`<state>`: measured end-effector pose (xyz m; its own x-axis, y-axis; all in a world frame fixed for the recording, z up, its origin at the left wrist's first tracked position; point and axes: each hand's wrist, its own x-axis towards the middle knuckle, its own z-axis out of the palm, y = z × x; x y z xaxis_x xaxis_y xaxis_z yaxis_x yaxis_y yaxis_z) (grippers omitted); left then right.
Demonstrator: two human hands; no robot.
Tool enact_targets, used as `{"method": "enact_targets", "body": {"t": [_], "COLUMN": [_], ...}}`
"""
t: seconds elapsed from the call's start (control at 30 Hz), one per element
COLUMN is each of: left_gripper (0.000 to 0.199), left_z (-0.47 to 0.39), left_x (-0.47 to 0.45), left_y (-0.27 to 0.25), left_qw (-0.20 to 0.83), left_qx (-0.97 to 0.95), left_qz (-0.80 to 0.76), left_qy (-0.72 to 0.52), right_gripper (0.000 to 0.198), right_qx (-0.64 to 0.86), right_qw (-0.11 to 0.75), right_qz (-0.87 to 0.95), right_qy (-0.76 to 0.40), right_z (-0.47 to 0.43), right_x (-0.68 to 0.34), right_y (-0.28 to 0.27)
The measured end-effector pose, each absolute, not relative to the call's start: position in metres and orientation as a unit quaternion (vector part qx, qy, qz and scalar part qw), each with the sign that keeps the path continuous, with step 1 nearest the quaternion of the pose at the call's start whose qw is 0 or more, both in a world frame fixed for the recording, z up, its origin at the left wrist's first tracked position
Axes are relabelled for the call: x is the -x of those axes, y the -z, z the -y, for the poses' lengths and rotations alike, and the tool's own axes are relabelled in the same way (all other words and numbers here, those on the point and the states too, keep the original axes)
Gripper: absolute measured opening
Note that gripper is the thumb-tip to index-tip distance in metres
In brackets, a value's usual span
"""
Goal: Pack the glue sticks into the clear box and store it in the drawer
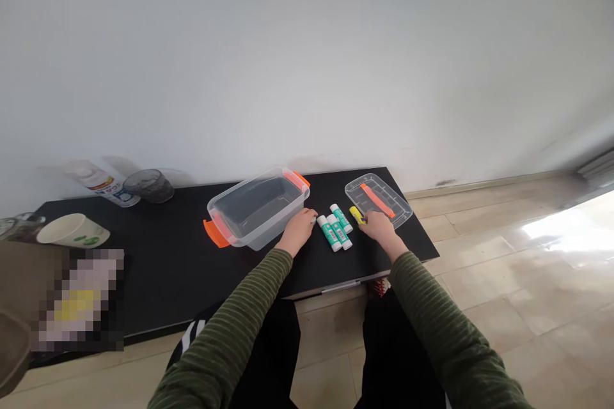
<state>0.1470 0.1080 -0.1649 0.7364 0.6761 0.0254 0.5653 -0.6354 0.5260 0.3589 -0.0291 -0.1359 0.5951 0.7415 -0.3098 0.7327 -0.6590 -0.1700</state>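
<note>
Several green-and-white glue sticks (pixel 334 232) lie side by side on the black tabletop between my hands. My left hand (pixel 298 230) is closed beside the right end of a clear plastic box (pixel 271 230) with orange latches. A small whitish end pokes out at its fingertips; the rest of that thing is hidden. With closed fingers, my right hand (pixel 378 227) grips a short yellow tube (pixel 355 214) just right of the glue sticks. Behind that hand lies the box's clear lid (pixel 399 204) with an orange handle, partly covered by the hand.
On the left of the black table (pixel 177 275) stand a paper cup (pixel 71 231), a dark glass bowl (pixel 149 186) and a white spray can (pixel 103 184). A pixelated patch covers something at the lower left. The wall rises directly behind the table.
</note>
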Motion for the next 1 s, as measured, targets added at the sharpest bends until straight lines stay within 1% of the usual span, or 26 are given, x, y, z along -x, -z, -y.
{"method": "enact_targets", "body": {"t": [0.1,0.23,0.33,0.47,0.57,0.67,0.83,0.9,1.0], "left_gripper": [0.028,0.031,0.033,0.028,0.026,0.022,0.015,0.014,0.011], "left_z": [-0.106,-0.105,-0.105,-0.103,-0.101,-0.101,-0.099,-0.098,-0.094], "left_x": [-0.146,-0.144,-0.145,-0.148,-0.151,-0.153,-0.154,-0.154,-0.153], "left_y": [0.158,0.151,0.151,0.160,0.163,0.161,0.154,0.151,0.144], "left_qw": [0.227,0.258,0.348,0.525,0.621,0.674,0.717,0.736,0.772], "left_qx": [-0.896,-0.877,-0.830,-0.717,-0.636,-0.570,-0.512,-0.486,-0.442], "left_qz": [-0.367,-0.366,-0.373,-0.396,-0.393,-0.399,-0.405,-0.404,-0.382], "left_qy": [-0.102,-0.174,-0.228,-0.231,-0.236,-0.249,-0.245,-0.242,-0.252], "right_gripper": [0.031,0.029,0.027,0.029,0.029,0.027,0.028,0.028,0.029], "right_qx": [0.901,0.882,0.867,0.867,0.873,0.872,0.865,0.868,0.874], "right_qw": [-0.004,0.057,0.069,0.050,0.037,0.016,0.011,0.031,0.097], "right_qz": [0.405,0.453,0.474,0.469,0.459,0.463,0.482,0.478,0.462], "right_qy": [-0.158,-0.114,-0.140,-0.160,-0.161,-0.156,-0.142,-0.129,-0.114], "right_z": [0.025,0.016,0.008,0.002,-0.001,-0.003,-0.002,0.000,0.007], "right_x": [-0.348,-0.332,-0.323,-0.321,-0.322,-0.322,-0.321,-0.323,-0.330], "right_y": [0.130,0.125,0.126,0.129,0.129,0.129,0.130,0.127,0.119]}}
